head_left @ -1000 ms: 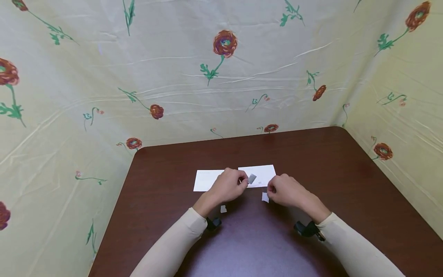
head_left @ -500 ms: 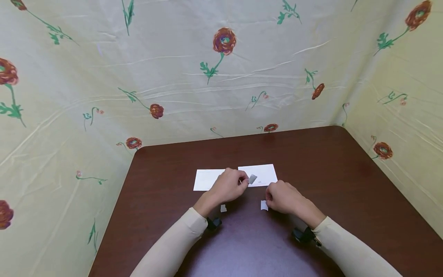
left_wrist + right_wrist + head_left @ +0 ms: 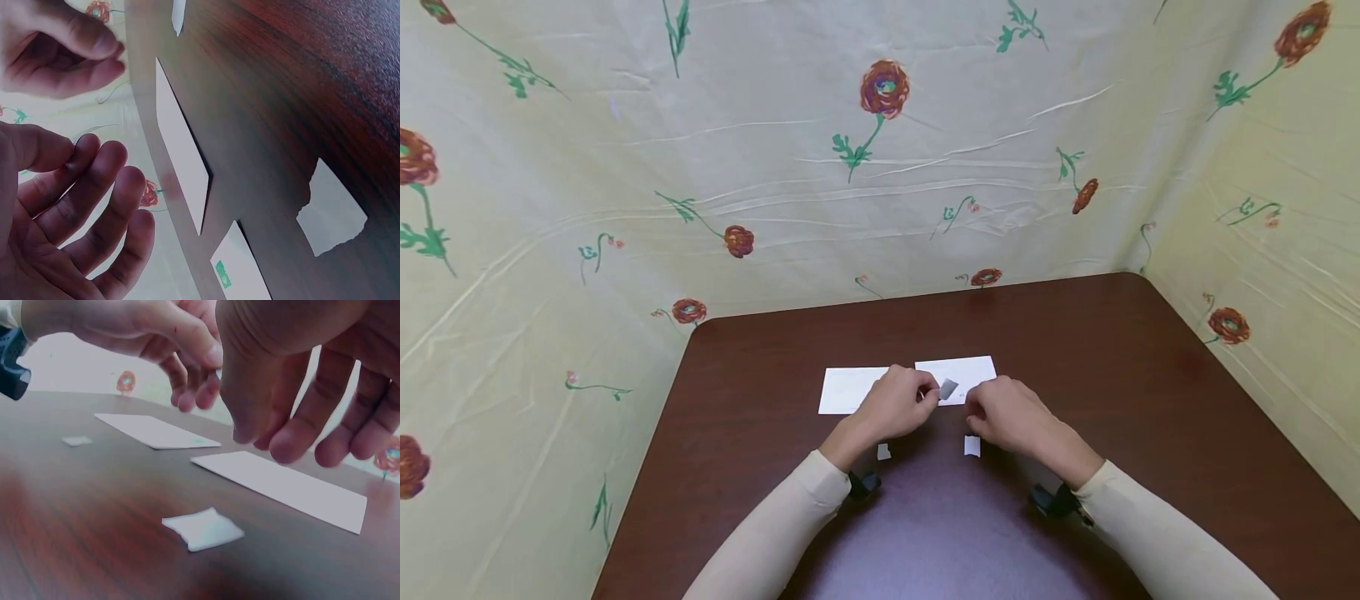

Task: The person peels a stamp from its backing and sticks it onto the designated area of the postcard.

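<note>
My left hand (image 3: 895,402) pinches a small grey stamp-sized piece of paper (image 3: 948,388) between thumb and forefinger, held up over the right white paper rectangle (image 3: 953,368). Its other fingers are loosely bent in the left wrist view. Beside it, my right hand (image 3: 1009,412) hovers with fingers loosely curled, nothing showing between them. Just below its fingertips a small white paper scrap (image 3: 972,447) lies on the table, slightly curled in the right wrist view (image 3: 203,530). The left white paper rectangle (image 3: 848,390) lies partly behind my left hand; a green printed mark (image 3: 223,275) shows on it.
A second white scrap (image 3: 883,452), with a torn edge, lies on the dark brown table (image 3: 775,350) near my left wrist. Flower-patterned sheeting (image 3: 790,167) hangs behind the table and at both sides. Each wrist wears a black camera mount (image 3: 1052,500).
My right hand first drew the white scrap nearer to me, then let go of it on the table and moved up and away. The left hand stays in place with its grey piece.
</note>
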`<state>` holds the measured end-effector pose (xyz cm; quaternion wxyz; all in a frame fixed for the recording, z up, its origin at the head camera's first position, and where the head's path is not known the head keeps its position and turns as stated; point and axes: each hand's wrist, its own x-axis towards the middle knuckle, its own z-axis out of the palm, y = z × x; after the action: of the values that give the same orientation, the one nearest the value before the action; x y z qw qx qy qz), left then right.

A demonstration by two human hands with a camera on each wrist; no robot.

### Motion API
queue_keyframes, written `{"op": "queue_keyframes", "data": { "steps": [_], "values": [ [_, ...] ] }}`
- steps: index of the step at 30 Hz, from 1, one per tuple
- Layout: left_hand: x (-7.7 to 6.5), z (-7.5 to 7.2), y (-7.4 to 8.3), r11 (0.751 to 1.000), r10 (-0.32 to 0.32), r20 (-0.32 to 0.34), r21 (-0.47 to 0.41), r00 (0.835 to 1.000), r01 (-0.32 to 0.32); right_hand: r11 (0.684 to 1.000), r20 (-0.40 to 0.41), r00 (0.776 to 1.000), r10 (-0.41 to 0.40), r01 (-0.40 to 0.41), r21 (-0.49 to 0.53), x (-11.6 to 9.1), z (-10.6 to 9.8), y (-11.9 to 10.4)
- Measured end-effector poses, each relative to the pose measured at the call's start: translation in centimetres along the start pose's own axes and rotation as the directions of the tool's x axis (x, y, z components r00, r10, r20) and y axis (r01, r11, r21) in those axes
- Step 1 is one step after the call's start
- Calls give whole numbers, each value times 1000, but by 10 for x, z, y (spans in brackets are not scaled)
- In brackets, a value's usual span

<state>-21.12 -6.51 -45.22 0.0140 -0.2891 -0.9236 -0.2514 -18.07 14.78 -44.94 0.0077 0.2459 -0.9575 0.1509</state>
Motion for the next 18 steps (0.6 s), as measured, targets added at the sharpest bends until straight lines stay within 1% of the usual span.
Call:
{"op": "queue_keyframes", "data": {
  "steps": [4,9,15,18],
  "values": [
    [0,0,0,1000,-5,1,4,1000,5,999,-57,997,-45,45,4,5,-6,-4],
    [1,1,-1,1000,5,-1,-4,1000,-5,998,-104,993,-61,62,0,9,-10,-9],
    [1,3,-1,999,32,-3,6,999,-32,996,-136,987,-89,91,4,11,-11,-13],
    [1,4,-1,999,40,-2,7,999,-40,995,-138,986,-96,100,18,11,-11,-13]
  ]
}}
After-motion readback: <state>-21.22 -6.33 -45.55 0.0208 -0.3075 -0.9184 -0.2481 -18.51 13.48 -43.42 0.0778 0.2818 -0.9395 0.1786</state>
